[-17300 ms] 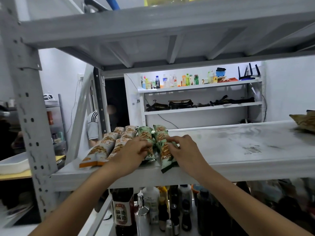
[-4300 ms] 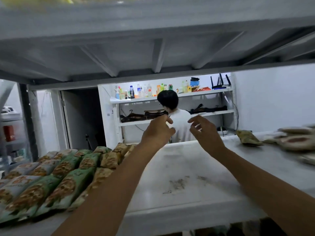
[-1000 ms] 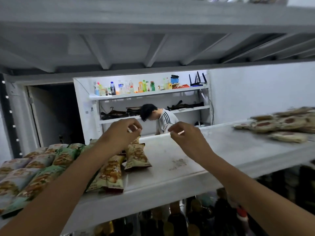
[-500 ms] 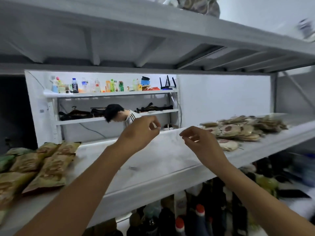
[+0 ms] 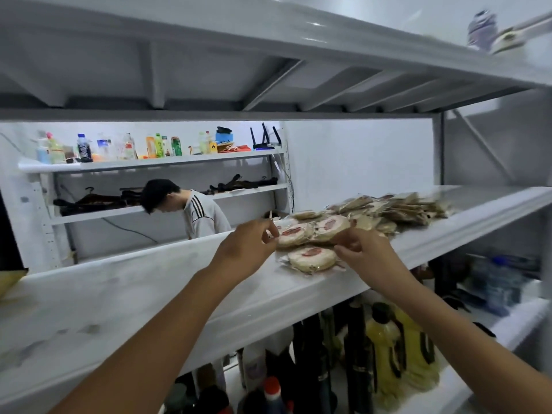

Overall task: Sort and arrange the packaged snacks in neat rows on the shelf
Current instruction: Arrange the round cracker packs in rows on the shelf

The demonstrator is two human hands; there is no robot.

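Observation:
Round pale snack packs with red labels lie in a loose heap on the white shelf (image 5: pixel 143 288), right of its middle. The front round pack (image 5: pixel 312 259) sits near the shelf's edge, and two more round packs (image 5: pixel 310 231) overlap behind it. My left hand (image 5: pixel 248 245) reaches in from the left and its curled fingertips pinch the clear wrapper edge of the left rear pack. My right hand (image 5: pixel 366 251) comes from the right, with thumb and fingers pinching the wrapper by the front pack. Flat brown packets (image 5: pixel 403 207) are piled further right.
A yellow packet corner (image 5: pixel 9 279) shows at the far left of the shelf. Bottles (image 5: pixel 385 348) stand on the shelf below. The upper shelf (image 5: pixel 268 31) hangs low overhead. A person (image 5: pixel 197 210) stands behind the rack, before a wall shelf of drinks.
The view has swung right, away from the arranged green and brown packets. Both hands have moved right along the shelf and reached the heap of round packs.

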